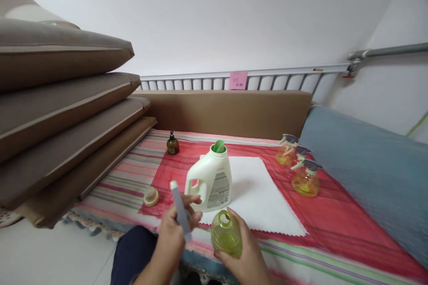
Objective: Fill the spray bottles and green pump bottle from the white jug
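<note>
My left hand [169, 227] holds a slim grey piece [181, 211] with a pale round end, slanting upright; it is blurred, so its exact kind is unclear. Fingers of that hand are in front of a large white detergent jug [209, 178] with a green open spout. My right hand [249, 249] is wrapped round a small yellow-green translucent bottle [227, 237], its neck open and tilted toward me. To the left of the jug lies a round pale cap [151, 196]. The jug stands on a white cloth [264, 196].
Several spray bottles [305, 182] with yellow liquid stand at the right on the red cloth [341, 200]. A dark pump bottle [173, 144] sits at the back left. Stacked brown cushions [67, 98] rise on the left; a blue-grey padded piece [364, 160] leans on the right.
</note>
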Available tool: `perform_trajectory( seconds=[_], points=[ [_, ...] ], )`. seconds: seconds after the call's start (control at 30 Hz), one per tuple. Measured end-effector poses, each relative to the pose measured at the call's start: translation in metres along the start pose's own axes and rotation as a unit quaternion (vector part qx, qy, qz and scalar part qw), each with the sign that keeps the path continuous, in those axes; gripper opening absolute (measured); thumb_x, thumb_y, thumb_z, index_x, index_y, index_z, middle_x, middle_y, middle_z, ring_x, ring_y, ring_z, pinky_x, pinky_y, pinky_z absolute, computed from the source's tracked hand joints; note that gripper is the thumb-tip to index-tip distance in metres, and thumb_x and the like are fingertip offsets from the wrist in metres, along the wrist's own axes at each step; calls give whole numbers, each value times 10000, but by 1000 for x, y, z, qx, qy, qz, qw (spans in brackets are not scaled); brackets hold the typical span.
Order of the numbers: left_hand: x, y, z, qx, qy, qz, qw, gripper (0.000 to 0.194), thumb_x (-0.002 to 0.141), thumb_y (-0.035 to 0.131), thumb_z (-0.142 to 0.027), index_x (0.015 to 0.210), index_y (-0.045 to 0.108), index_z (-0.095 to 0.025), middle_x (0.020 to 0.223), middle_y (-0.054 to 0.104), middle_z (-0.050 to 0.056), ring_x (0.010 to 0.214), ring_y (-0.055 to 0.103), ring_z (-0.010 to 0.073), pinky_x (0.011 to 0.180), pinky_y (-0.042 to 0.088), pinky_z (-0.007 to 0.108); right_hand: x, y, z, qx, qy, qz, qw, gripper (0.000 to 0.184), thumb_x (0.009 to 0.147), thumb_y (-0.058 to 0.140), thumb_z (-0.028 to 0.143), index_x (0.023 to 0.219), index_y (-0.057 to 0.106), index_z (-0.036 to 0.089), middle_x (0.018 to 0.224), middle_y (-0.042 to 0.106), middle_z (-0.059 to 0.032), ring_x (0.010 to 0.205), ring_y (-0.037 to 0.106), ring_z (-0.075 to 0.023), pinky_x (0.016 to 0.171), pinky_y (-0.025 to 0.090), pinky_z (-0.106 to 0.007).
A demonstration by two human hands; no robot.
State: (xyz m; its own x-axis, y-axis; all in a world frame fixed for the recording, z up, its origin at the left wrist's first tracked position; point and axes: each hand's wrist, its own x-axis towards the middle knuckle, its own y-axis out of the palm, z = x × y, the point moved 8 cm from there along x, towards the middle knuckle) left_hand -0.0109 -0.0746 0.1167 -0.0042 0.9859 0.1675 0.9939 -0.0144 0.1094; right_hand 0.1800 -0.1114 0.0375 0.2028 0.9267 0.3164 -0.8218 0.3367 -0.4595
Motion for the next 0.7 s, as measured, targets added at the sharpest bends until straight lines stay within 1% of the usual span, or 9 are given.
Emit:
perform_trajectory(
  seconds=[0.03, 0.1, 0.17, 0.2, 0.23, 0.37, 0.5, 0.6, 0.7],
  points=[
    [-3, 5, 11, 20, 4, 16, 1000, 328, 628, 749, -303, 919, 706, -158, 859, 674, 68, 568, 572, 137, 556, 484, 276, 2, 2, 10, -12, -27, 1, 1000, 783, 547, 670, 128, 1267, 383, 231, 1247, 558, -84, 1147, 537, -276, 968, 447, -414],
    [-9, 9, 26, 59, 24, 27, 998, 353, 618, 757, -277, 954, 712, -179, 923, 682, 76, 704, 621, 185, 684, 513, 309, 6, 7, 28, -38, -87, 3, 995, 805, 575, 698, 160, 1297, 343, 206, 1239, 557, -120, 1124, 554, -287, 924, 485, -421],
    [-13, 8, 31, 90, 46, 34, 994, 377, 618, 756, -257, 989, 710, -205, 1000, 682, 80, 921, 621, 251, 823, 500, 343, 7, 12, 42, -62, -138, -1, 988, 789, 643, 694, 237, 1326, 303, 174, 1228, 554, -157, 1096, 572, -295, 883, 514, -428],
    [-14, 7, 31, 101, 54, 39, 993, 388, 622, 752, -255, 1005, 706, -214, 1034, 678, 83, 1005, 597, 275, 870, 487, 358, 7, 14, 46, -71, -155, -5, 985, 772, 679, 678, 275, 1336, 289, 160, 1223, 553, -169, 1088, 577, -296, 875, 520, -432],
    [-15, 5, 30, 109, 60, 44, 991, 399, 627, 748, -258, 1021, 702, -219, 1054, 675, 85, 1048, 581, 289, 889, 482, 369, 7, 16, 49, -77, -165, -8, 983, 758, 708, 660, 306, 1344, 278, 151, 1218, 551, -175, 1085, 578, -296, 873, 522, -436],
    [-17, -1, 21, 123, 81, 43, 988, 415, 647, 735, -281, 1055, 689, -223, 1076, 676, 97, 1025, 603, 293, 876, 504, 391, 7, 22, 55, -79, -185, -8, 980, 708, 784, 586, 405, 1352, 260, 135, 1230, 532, -186, 1104, 565, -299, 886, 518, -446],
    [-22, -3, 8, 132, 139, 39, 981, 444, 630, 754, -279, 1066, 679, -238, 1103, 672, 106, 994, 630, 276, 870, 517, 390, 5, 26, 65, -71, -235, -5, 969, 639, 859, 445, 475, 1370, 242, 149, 1270, 487, -182, 1157, 522, -300, 915, 497, -464],
    [-24, -5, 0, 161, 171, 32, 971, 447, 621, 766, -255, 1060, 680, -247, 1084, 685, 100, 970, 648, 266, 858, 530, 378, 2, 28, 71, -64, -266, -4, 962, 585, 887, 400, 411, 1384, 221, 159, 1297, 462, -166, 1191, 492, -278, 946, 479, -442],
    [-23, -9, -5, 175, 183, 27, 967, 438, 630, 761, -236, 1060, 680, -247, 1047, 704, 93, 938, 666, 258, 811, 555, 347, 0, 36, 72, -68, -270, 12, 961, 571, 874, 417, 318, 1385, 221, 155, 1317, 451, -151, 1211, 477, -257, 963, 473, -400]
  ],
)
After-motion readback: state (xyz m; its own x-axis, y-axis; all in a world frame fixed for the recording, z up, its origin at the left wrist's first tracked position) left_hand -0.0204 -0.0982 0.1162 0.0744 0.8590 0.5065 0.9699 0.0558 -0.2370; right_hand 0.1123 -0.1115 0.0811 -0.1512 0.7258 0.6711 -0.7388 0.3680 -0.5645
